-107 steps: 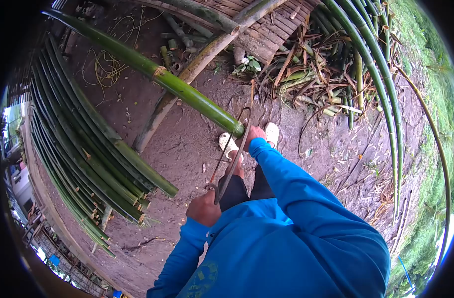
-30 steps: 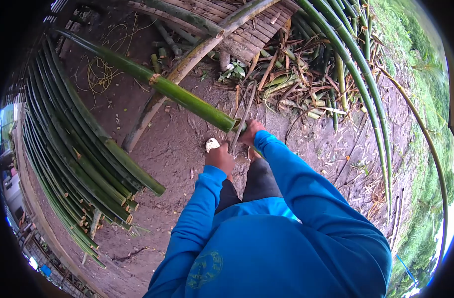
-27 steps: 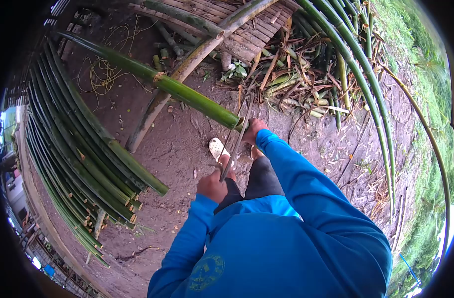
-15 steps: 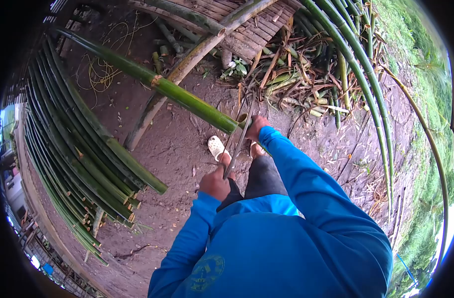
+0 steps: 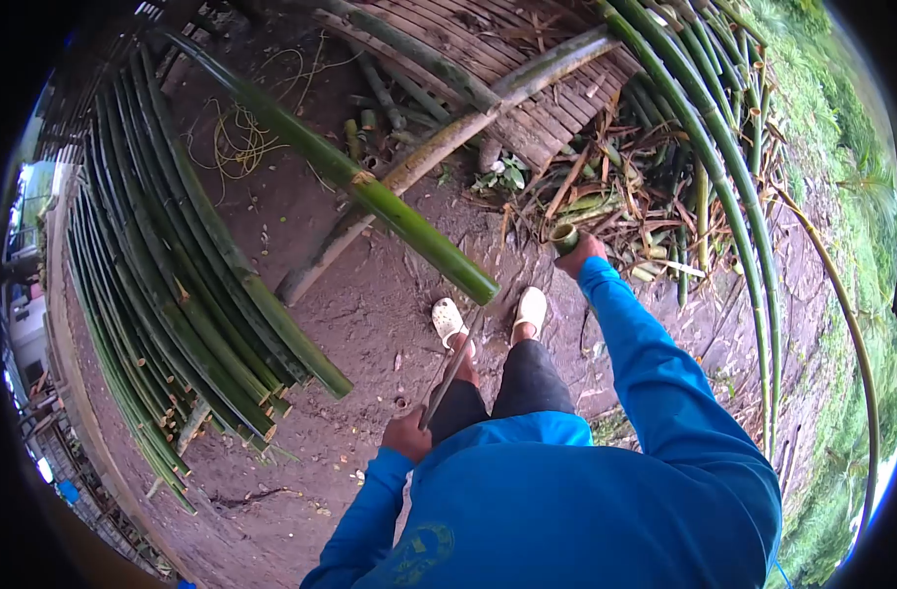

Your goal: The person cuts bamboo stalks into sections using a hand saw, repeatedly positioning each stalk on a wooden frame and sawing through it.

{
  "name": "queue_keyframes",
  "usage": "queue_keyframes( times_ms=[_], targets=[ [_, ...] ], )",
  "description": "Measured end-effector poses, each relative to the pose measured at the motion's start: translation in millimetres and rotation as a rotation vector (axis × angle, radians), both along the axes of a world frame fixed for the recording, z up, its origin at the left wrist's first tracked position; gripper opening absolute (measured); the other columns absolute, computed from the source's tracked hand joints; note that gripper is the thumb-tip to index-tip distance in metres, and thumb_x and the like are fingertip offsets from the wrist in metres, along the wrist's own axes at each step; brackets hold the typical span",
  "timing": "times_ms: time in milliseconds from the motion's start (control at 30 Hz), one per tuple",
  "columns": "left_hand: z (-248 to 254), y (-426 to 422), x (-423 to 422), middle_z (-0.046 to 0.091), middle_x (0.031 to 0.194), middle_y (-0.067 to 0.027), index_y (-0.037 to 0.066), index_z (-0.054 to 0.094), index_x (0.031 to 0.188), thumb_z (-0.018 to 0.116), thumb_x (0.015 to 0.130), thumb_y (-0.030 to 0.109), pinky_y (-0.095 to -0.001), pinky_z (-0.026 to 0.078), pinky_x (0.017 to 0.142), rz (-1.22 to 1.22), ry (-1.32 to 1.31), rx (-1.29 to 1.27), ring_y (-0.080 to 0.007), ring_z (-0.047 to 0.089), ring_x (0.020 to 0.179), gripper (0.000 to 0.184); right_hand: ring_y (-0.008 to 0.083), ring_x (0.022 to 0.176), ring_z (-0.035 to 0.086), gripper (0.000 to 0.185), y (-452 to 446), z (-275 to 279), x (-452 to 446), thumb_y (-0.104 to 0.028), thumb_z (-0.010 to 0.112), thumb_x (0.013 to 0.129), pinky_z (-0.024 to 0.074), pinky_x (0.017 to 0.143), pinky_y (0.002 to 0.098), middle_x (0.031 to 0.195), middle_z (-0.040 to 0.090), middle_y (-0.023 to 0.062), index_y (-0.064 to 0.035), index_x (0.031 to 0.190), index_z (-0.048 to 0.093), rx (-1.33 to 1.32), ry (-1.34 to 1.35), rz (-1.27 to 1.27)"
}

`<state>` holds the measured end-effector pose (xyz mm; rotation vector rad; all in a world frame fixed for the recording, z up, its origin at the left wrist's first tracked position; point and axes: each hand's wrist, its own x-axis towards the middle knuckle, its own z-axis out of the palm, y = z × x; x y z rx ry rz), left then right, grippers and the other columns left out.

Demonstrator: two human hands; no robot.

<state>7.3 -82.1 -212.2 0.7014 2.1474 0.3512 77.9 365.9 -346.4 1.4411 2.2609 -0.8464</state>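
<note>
In my right hand (image 5: 578,257) is a short cut bamboo piece (image 5: 565,236), its hollow round end facing up. The fingers wrap around its lower part. My left hand (image 5: 407,435) is closed around one end of a long, thin saw (image 5: 449,375); the blade slants up toward my feet, and its far part is hard to make out. Between the hands, the cut end of a thick green bamboo pole (image 5: 429,250) juts out, apart from the short piece. This pole rests across a paler bamboo pole (image 5: 409,175).
Many long bamboo poles (image 5: 203,285) lie stacked at left. A slatted platform (image 5: 537,128) stands at the top, beside a heap of bamboo offcuts (image 5: 655,196). Long poles (image 5: 723,147) arch down the right side. White clogs (image 5: 530,306) stand on muddy ground.
The short bamboo piece has come away from the pole's end, and my right hand has carried it right. My left hand has drawn the saw back and down from the pole.
</note>
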Motion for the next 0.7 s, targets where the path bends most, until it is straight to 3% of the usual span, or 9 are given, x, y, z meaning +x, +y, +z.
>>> queue_keyframes(
  times_ms=[167, 233, 267, 333, 400, 467, 533, 567, 700],
  targets=[
    [28.4, -54.8, 6.8, 0.063, 0.083, -0.0223, 0.007, 0.063, 0.100, 0.054, 0.070, 0.018, -0.0474, 0.049, 0.074, 0.035, -0.115, -0.299, -0.0396, 0.061, 0.078, 0.033, 0.0359, 0.092, 0.062, 0.051, 11.3, 74.6, -142.8, -0.030, 0.072, 0.057, 0.0499, 0.084, 0.0394, 0.093, 0.064, 0.0240, 0.0034, 0.095, 0.062, -0.073, 0.115, 0.181],
    [32.6, -54.5, -0.4, 0.062, 0.080, -0.0229, 0.005, 0.062, 0.091, 0.055, 0.069, 0.018, -0.0482, 0.048, 0.072, 0.068, -0.110, -0.303, -0.0404, 0.060, 0.077, 0.027, 0.0377, 0.091, 0.062, 0.062, -2.9, 81.0, -200.9, -0.035, 0.075, 0.057, 0.0501, 0.081, 0.0429, 0.093, 0.064, 0.0228, 0.0021, 0.104, 0.057, 0.084, 0.324, 0.270],
    [39.6, -50.1, -4.4, 0.061, 0.077, -0.0235, 0.004, 0.060, 0.084, 0.055, 0.069, 0.018, -0.0490, 0.048, 0.070, 0.102, -0.107, -0.263, -0.0411, 0.060, 0.075, 0.022, 0.0372, 0.102, 0.056, 0.073, -8.2, 86.6, -224.6, -0.037, 0.075, 0.060, 0.0457, 0.089, 0.0434, 0.107, 0.059, 0.0231, 0.0017, 0.116, 0.049, 0.011, 0.330, 0.255],
    [48.4, -50.4, -7.9, 0.060, 0.074, -0.0238, 0.002, 0.059, 0.077, 0.056, 0.068, 0.018, -0.0496, 0.047, 0.068, 0.132, -0.108, -0.227, -0.0416, 0.059, 0.073, 0.018, 0.0389, 0.119, 0.043, 0.090, -45.1, 89.7, -236.4, -0.038, 0.076, 0.060, 0.0355, 0.101, 0.0431, 0.128, 0.045, 0.0251, 0.0008, 0.131, 0.036, 0.289, 0.625, 0.288],
    [43.5, -54.1, -10.6, 0.061, 0.074, -0.0234, 0.002, 0.059, 0.077, 0.056, 0.068, 0.018, -0.0492, 0.047, 0.069, 0.134, -0.105, -0.212, -0.0412, 0.059, 0.074, 0.018, 0.0408, 0.126, 0.032, 0.101, -85.1, 89.2, -211.2, -0.040, 0.076, 0.061, 0.0275, 0.106, 0.0448, 0.137, 0.033, 0.0235, -0.0004, 0.138, 0.025, 0.154, 0.687, 0.376],
    [39.8, -56.0, -11.2, 0.062, 0.077, -0.0224, 0.003, 0.061, 0.078, 0.056, 0.069, 0.019, -0.0485, 0.048, 0.071, 0.164, -0.107, -0.218, -0.0403, 0.060, 0.076, 0.019, 0.0384, 0.126, 0.033, 0.105, -127.1, 80.2, -164.4, -0.040, 0.079, 0.058, 0.0289, 0.105, 0.0472, 0.136, 0.034, 0.0199, -0.0044, 0.139, 0.022, 0.157, 0.388, 0.359],
    [41.1, -52.6, -16.7, 0.063, 0.078, -0.0221, 0.003, 0.061, 0.079, 0.056, 0.069, 0.019, -0.0482, 0.048, 0.072, 0.147, -0.122, -0.217, -0.0399, 0.060, 0.076, 0.019, 0.0390, 0.122, 0.035, 0.099, -147.2, 110.9, -139.9, -0.032, 0.079, 0.055, 0.0344, 0.099, 0.0479, 0.133, 0.034, 0.0169, -0.0104, 0.137, 0.027, 0.247, 0.186, 0.371],
    [34.0, -54.9, -18.4, 0.063, 0.081, -0.0219, 0.003, 0.061, 0.082, 0.055, 0.071, 0.019, -0.0481, 0.048, 0.073, 0.141, -0.132, -0.212, -0.0393, 0.061, 0.078, 0.020, 0.0384, 0.114, 0.046, 0.091, -143.2, 91.3, -137.0, -0.031, 0.077, 0.057, 0.0411, 0.093, 0.0467, 0.129, 0.041, 0.0216, -0.0097, 0.132, 0.031, 0.329, 0.199, 0.360],
    [20.3, -56.2, -30.9, 0.063, 0.085, -0.0221, 0.003, 0.062, 0.089, 0.053, 0.071, 0.018, -0.0481, 0.047, 0.076, 0.117, -0.144, -0.229, -0.0394, 0.061, 0.082, 0.025, 0.0384, 0.094, 0.059, 0.057, -104.7, 77.1, -154.0, -0.026, 0.066, 0.063, 0.0484, 0.082, 0.0445, 0.105, 0.058, 0.0231, -0.0073, 0.111, 0.042, 0.103, -0.013, 0.265]
  ],
)
